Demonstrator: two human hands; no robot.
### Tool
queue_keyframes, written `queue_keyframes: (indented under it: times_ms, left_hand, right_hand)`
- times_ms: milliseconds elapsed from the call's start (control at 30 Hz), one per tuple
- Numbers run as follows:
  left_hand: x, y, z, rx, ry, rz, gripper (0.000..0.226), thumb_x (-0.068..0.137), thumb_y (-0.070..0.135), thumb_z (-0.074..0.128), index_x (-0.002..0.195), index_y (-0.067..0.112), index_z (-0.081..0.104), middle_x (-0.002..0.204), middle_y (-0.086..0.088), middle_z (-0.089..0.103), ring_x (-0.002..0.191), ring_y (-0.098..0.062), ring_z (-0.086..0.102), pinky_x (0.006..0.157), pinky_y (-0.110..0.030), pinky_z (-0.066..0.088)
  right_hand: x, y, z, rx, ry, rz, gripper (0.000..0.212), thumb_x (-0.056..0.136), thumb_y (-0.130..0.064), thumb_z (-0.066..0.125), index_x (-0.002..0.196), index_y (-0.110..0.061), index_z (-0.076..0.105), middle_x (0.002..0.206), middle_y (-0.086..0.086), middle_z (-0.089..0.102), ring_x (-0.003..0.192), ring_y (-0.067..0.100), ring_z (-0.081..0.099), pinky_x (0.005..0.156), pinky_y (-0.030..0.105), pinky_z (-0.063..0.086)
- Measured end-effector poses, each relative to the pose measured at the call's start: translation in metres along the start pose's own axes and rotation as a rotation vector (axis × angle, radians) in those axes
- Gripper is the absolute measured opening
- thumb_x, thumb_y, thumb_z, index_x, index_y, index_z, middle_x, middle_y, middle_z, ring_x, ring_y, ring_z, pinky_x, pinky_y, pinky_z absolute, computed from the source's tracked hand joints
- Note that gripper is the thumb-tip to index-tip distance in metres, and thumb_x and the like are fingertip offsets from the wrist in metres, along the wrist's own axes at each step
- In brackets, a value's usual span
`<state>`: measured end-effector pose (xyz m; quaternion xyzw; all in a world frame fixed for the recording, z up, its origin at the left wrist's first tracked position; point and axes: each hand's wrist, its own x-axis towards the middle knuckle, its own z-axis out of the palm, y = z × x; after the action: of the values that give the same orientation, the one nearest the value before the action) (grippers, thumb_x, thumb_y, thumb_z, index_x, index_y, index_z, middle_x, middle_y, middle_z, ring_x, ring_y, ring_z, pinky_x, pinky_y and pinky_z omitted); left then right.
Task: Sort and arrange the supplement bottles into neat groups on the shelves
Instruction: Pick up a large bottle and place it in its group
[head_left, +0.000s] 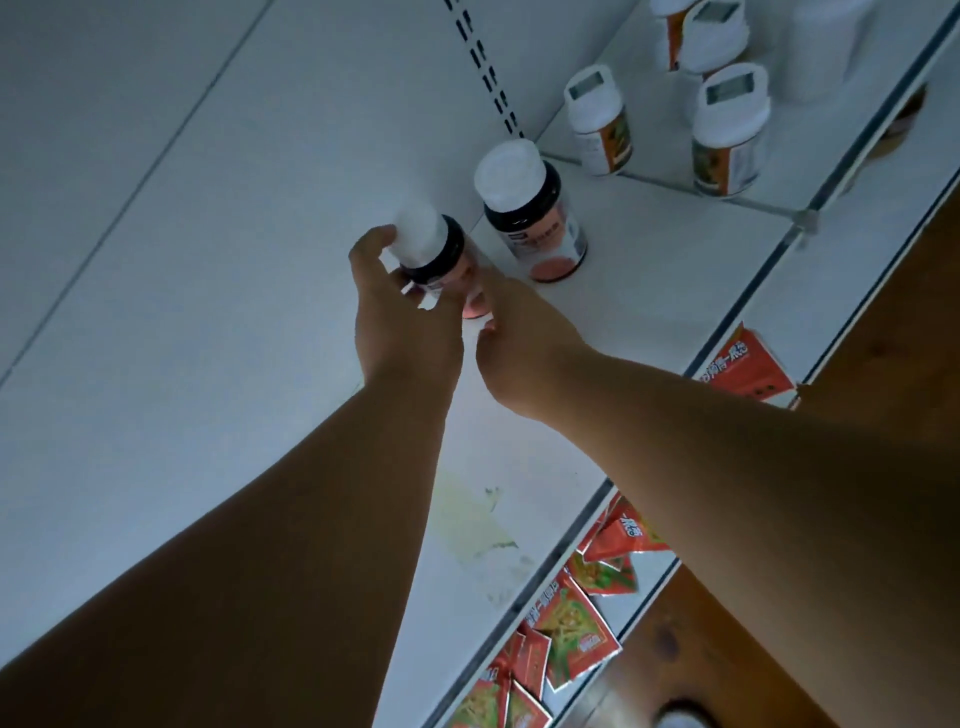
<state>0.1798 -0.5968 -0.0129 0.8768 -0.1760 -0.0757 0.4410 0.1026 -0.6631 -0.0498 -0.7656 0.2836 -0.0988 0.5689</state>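
- Left hand (400, 317) has its grip curled round a dark bottle (439, 254) with a white cap, thumb on the near side and fingers wrapped behind the cap and shoulder; the bottle sits at the back of the white shelf (649, 270), close against the rear panel.
- Right hand (514, 343) reaches in beside it, fingertips touching the lower part of the same bottle; its grip looks narrow, but whether it pinches the bottle I cannot tell.
- Just to the right stands a second dark bottle (530, 213), upright, with a white ribbed cap and a pale label with a pink patch; it is near the held one but apart from it.
- Beyond a thin clear divider (675, 189) stand three white-capped bottles with orange and green labels (600, 127), well apart from the hands.
- Both forearms cross the shelf and cover much of its near part.
- Bare shelf surface lies between the second dark bottle and the front rail (748, 291); it is smooth and matte, with a yellowish stain (478, 525) nearer the camera.
- Below the front rail, glossy red snack packets (571, 618) lie jumbled on a lower shelf.
- Back panel (208, 208) is plain white, with a slotted upright (488, 78) running up it.
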Motion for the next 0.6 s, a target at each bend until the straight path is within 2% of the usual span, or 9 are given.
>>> queue_keyframes:
  times_ms: [67, 133, 200, 267, 333, 400, 467, 533, 600]
  left_hand:
    - [0.003, 0.001, 0.002, 0.109, -0.003, 0.052, 0.062, 0.086, 0.024, 0.074, 0.13, 0.045, 0.036, 0.112, 0.009, 0.066, 0.101, -0.012, 0.067, 0.089, -0.038, 0.057]
    - [0.008, 0.002, 0.001, 0.23, -0.045, 0.103, 0.066, 0.086, 0.026, 0.074, 0.135, 0.045, 0.034, 0.119, 0.004, 0.064, 0.105, -0.017, 0.065, 0.087, -0.037, 0.056]
    - [0.013, 0.005, 0.003, 0.264, -0.061, 0.101, 0.069, 0.086, 0.026, 0.074, 0.138, 0.045, 0.033, 0.125, 0.001, 0.06, 0.109, -0.02, 0.062, 0.084, -0.032, 0.053]
    - [0.013, 0.006, 0.001, 0.277, -0.049, 0.094, 0.066, 0.088, 0.023, 0.073, 0.137, 0.045, 0.035, 0.126, 0.0, 0.058, 0.11, -0.02, 0.06, 0.084, -0.03, 0.05]
    - [-0.001, 0.006, -0.005, 0.244, -0.063, 0.062, 0.064, 0.089, 0.02, 0.071, 0.136, 0.047, 0.037, 0.124, 0.001, 0.06, 0.11, -0.02, 0.062, 0.087, -0.031, 0.052]
    - [-0.03, 0.009, -0.016, 0.179, -0.097, -0.01, 0.059, 0.092, 0.022, 0.069, 0.136, 0.047, 0.039, 0.12, 0.002, 0.063, 0.107, -0.017, 0.064, 0.088, -0.031, 0.053]
    - [-0.062, 0.021, -0.028, 0.096, -0.171, -0.113, 0.054, 0.093, 0.027, 0.068, 0.137, 0.045, 0.041, 0.116, 0.002, 0.067, 0.103, -0.017, 0.068, 0.091, -0.036, 0.056]
    - [-0.092, 0.044, -0.037, -0.031, -0.236, -0.19, 0.052, 0.092, 0.032, 0.069, 0.137, 0.041, 0.045, 0.111, 0.0, 0.071, 0.099, -0.019, 0.072, 0.091, -0.043, 0.057]
    - [-0.118, 0.076, -0.041, -0.113, -0.26, -0.228, 0.052, 0.091, 0.034, 0.069, 0.137, 0.04, 0.046, 0.108, -0.002, 0.073, 0.096, -0.019, 0.074, 0.09, -0.046, 0.057]
  right_hand:
    - [0.005, 0.002, -0.001, 0.017, 0.05, -0.034, 0.056, 0.082, 0.002, 0.041, 0.133, -0.018, 0.052, 0.131, 0.008, 0.054, 0.117, 0.024, 0.056, 0.1, 0.034, 0.048]
    - [0.009, 0.001, -0.003, 0.039, 0.058, -0.058, 0.049, 0.08, 0.002, 0.043, 0.121, -0.019, 0.059, 0.122, 0.006, 0.056, 0.107, 0.021, 0.059, 0.092, 0.036, 0.052]
    - [0.005, 0.007, -0.011, 0.095, 0.002, -0.014, 0.04, 0.086, 0.002, 0.043, 0.114, -0.023, 0.056, 0.121, 0.0, 0.058, 0.106, 0.018, 0.058, 0.088, 0.031, 0.052]
    - [0.0, 0.009, -0.015, 0.159, -0.021, -0.004, 0.038, 0.091, 0.001, 0.043, 0.114, -0.027, 0.053, 0.124, 0.001, 0.059, 0.111, 0.019, 0.058, 0.092, 0.033, 0.051]
    - [-0.01, 0.01, -0.02, 0.208, -0.058, 0.003, 0.046, 0.094, 0.0, 0.046, 0.133, -0.023, 0.048, 0.134, 0.002, 0.056, 0.121, 0.018, 0.055, 0.098, 0.026, 0.044]
    - [-0.03, 0.008, -0.034, 0.195, -0.086, 0.008, 0.051, 0.097, -0.005, 0.05, 0.145, -0.021, 0.04, 0.137, 0.002, 0.053, 0.117, 0.014, 0.055, 0.087, 0.016, 0.042]
    - [-0.06, 0.003, -0.053, 0.101, -0.048, 0.0, 0.045, 0.097, -0.018, 0.055, 0.141, -0.027, 0.046, 0.135, 0.004, 0.053, 0.105, 0.017, 0.059, 0.077, 0.022, 0.048]
    - [-0.096, -0.004, -0.079, 0.1, -0.065, 0.035, 0.044, 0.094, -0.029, 0.061, 0.135, -0.034, 0.047, 0.129, 0.0, 0.055, 0.102, 0.019, 0.061, 0.076, 0.03, 0.053]
    - [-0.129, -0.015, -0.113, 0.17, -0.104, 0.102, 0.046, 0.09, -0.038, 0.066, 0.131, -0.039, 0.047, 0.118, -0.009, 0.058, 0.097, 0.012, 0.064, 0.074, 0.031, 0.056]
